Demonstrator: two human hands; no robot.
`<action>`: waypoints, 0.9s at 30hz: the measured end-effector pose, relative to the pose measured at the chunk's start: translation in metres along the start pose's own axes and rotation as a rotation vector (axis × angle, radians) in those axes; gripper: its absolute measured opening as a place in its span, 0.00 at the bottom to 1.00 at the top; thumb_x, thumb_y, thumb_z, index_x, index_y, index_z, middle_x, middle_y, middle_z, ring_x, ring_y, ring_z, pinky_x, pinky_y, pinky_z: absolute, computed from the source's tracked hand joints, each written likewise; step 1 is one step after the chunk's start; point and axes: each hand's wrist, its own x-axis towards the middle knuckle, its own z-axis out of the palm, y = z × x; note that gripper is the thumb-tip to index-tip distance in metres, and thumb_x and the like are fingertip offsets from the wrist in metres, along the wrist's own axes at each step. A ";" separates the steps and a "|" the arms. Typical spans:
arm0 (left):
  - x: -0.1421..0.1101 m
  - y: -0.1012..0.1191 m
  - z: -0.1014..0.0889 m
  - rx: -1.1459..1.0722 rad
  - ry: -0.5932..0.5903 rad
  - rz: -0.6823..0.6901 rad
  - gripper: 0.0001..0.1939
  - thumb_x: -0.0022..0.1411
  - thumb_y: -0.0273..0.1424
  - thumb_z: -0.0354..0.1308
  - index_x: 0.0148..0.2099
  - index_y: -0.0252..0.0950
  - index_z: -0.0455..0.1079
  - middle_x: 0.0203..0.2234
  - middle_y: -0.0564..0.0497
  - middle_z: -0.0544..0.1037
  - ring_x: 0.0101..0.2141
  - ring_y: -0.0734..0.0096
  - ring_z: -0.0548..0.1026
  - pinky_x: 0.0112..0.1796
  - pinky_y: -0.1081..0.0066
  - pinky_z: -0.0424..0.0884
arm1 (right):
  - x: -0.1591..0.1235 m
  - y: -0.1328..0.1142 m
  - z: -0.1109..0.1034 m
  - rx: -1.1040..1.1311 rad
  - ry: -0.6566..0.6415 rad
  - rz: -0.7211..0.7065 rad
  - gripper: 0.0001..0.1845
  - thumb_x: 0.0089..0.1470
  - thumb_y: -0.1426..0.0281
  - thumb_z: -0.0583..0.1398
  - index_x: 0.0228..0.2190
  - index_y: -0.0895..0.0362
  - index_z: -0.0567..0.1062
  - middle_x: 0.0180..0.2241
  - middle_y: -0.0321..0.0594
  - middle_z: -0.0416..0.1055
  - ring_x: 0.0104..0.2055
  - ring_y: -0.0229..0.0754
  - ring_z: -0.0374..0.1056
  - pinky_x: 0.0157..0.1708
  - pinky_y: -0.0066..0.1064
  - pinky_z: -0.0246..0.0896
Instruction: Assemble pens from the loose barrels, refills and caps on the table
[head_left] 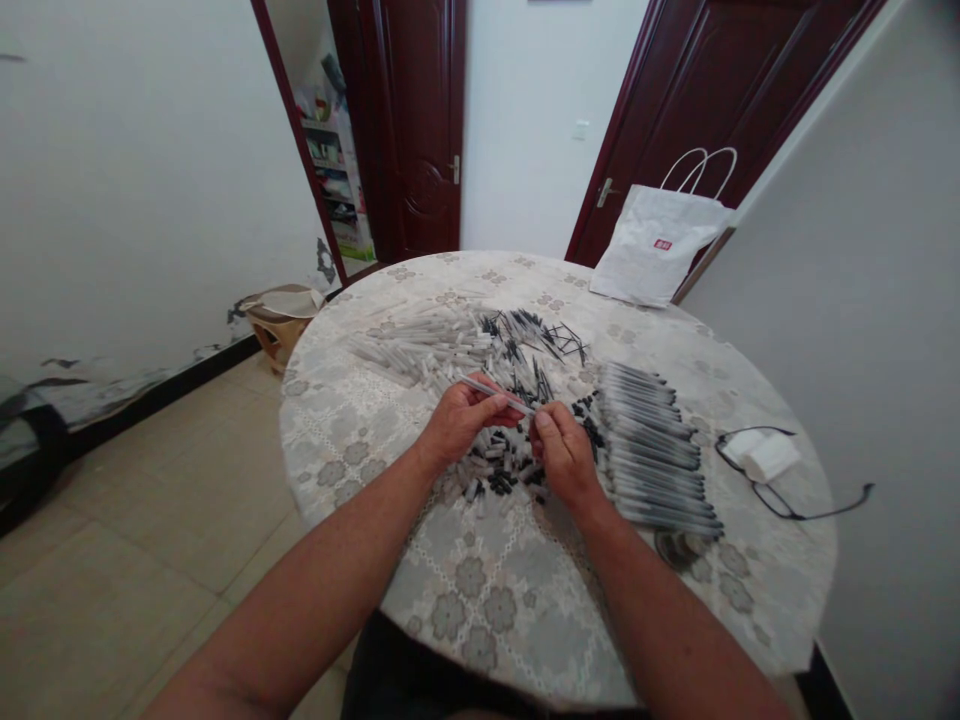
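Observation:
A slim pale pen (495,392) is held between my two hands above the table. My left hand (469,412) is closed around its barrel, with the thumb on top. At the pen's right end the fingers of my right hand (561,450) pinch together and hide the tip. Below my hands lie small black and clear pen parts (499,470). Beyond them are a heap of pale pen barrels (420,345) and a scatter of dark thin refills (536,335). To the right of my right hand, many pens (652,450) lie side by side in a stacked row.
The round table has a patterned cloth (472,600). A white paper bag (652,245) stands at its back right. Eyeglasses (787,515) and a white roll (772,455) lie near the right edge. A small round dark object (679,548) sits beside the pen row.

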 end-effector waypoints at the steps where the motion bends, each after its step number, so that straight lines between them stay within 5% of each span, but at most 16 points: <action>1: 0.000 0.001 0.000 0.001 0.005 0.004 0.17 0.57 0.37 0.71 0.38 0.33 0.68 0.37 0.44 0.84 0.35 0.62 0.83 0.41 0.60 0.80 | 0.000 -0.001 -0.001 -0.014 0.006 -0.017 0.18 0.67 0.55 0.51 0.29 0.53 0.67 0.21 0.30 0.64 0.24 0.38 0.60 0.27 0.29 0.54; 7: 0.000 0.003 -0.002 0.046 0.004 0.001 0.18 0.56 0.39 0.71 0.38 0.33 0.69 0.35 0.44 0.84 0.32 0.62 0.83 0.39 0.60 0.80 | 0.000 -0.002 0.000 0.083 -0.050 0.003 0.22 0.68 0.55 0.49 0.26 0.52 0.65 0.20 0.30 0.62 0.22 0.38 0.59 0.26 0.30 0.55; 11: 0.000 0.007 -0.002 0.146 0.007 0.004 0.18 0.55 0.40 0.71 0.38 0.33 0.70 0.33 0.45 0.83 0.31 0.63 0.82 0.38 0.62 0.79 | 0.000 -0.001 0.000 -0.009 -0.019 -0.065 0.16 0.66 0.56 0.53 0.37 0.54 0.72 0.25 0.32 0.69 0.26 0.39 0.63 0.29 0.30 0.58; 17: -0.011 0.040 -0.003 0.485 -0.069 0.026 0.14 0.59 0.40 0.67 0.37 0.34 0.73 0.28 0.48 0.80 0.31 0.66 0.79 0.36 0.66 0.75 | -0.001 -0.005 -0.002 -0.198 -0.037 -0.237 0.13 0.66 0.61 0.55 0.42 0.55 0.76 0.36 0.39 0.77 0.36 0.42 0.71 0.40 0.32 0.62; 23: -0.084 0.064 -0.036 1.135 0.114 0.026 0.11 0.61 0.39 0.64 0.42 0.38 0.74 0.32 0.50 0.78 0.28 0.68 0.74 0.31 0.68 0.71 | 0.001 0.005 -0.002 -0.266 0.023 -0.267 0.14 0.65 0.61 0.55 0.43 0.55 0.77 0.36 0.42 0.79 0.36 0.45 0.74 0.40 0.33 0.64; 27: -0.130 0.036 -0.050 1.450 0.097 0.144 0.24 0.62 0.42 0.64 0.59 0.41 0.70 0.52 0.41 0.75 0.52 0.51 0.74 0.53 0.53 0.69 | 0.002 0.007 -0.001 -0.282 0.040 -0.281 0.15 0.65 0.60 0.55 0.43 0.55 0.77 0.35 0.42 0.79 0.36 0.45 0.74 0.41 0.34 0.65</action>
